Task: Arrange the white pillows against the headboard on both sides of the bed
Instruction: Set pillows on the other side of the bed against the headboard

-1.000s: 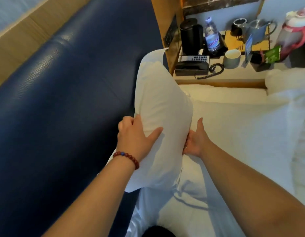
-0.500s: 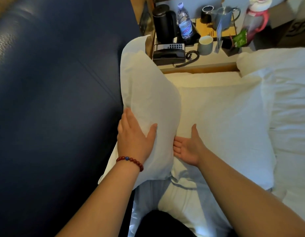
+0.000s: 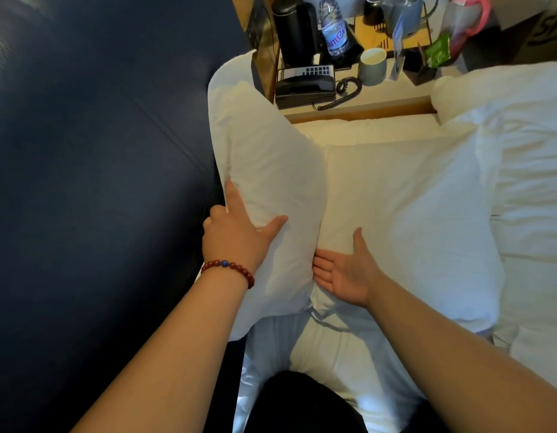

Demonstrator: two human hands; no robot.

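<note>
Pressing thumb and forefinger, spread wide, on the upright pillow (image 3: 271, 182), the left hand (image 3: 235, 237) holds it against the navy headboard (image 3: 99, 151); the right hand (image 3: 349, 273), palm up, fingers straight together, touches its side. Beyond, a second pillow (image 3: 402, 214) lies flat.

A plump white pillow (image 3: 271, 195) stands on edge against the dark blue headboard (image 3: 99, 182), another pillow (image 3: 405, 220) flat beside it.

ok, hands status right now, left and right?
Left hand: open, thumb and forefinger spread flat on the upright pillow.
Right hand: open, fingertips against that pillow's side.
</note>
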